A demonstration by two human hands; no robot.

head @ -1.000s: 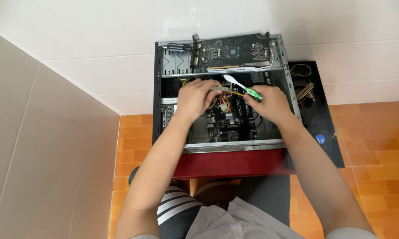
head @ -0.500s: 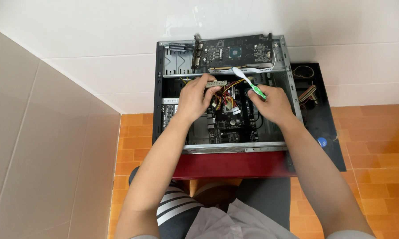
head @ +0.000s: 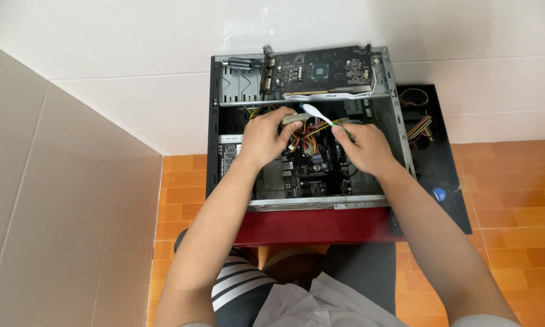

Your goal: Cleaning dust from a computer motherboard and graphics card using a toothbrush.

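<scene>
Head view looks straight down into an open computer case (head: 215,121) lying on its side on a dark red stand (head: 315,225). Since the earlier frames the white-and-green tool (head: 321,115) has swung: its white end, which pointed up and left toward the case middle, now reaches further left and lies just above the left hand, while the right hand has slid a little lower and leftward. The left hand has barely shifted.

The left hand (head: 263,136) is curled, fingers closed around a pale multi-pin connector (head: 296,118) at the end of a bundle of yellow, red and black wires (head: 311,136). The right hand (head: 366,148) is closed around the tool's green end; the tool's long axis runs diagonally, white tip toward upper left, green end toward lower right.

A white rectangular label (head: 230,139) sits on the metal box at the case's left wall, beside the left wrist; another pale label lies below it. A graphics card (head: 321,69) rests bare-board up across the case's top edge. A black side panel (head: 445,157) lies to the right on the orange tiled floor (head: 514,200), with a small round blue sticker (head: 440,194) near its lower end.
</scene>
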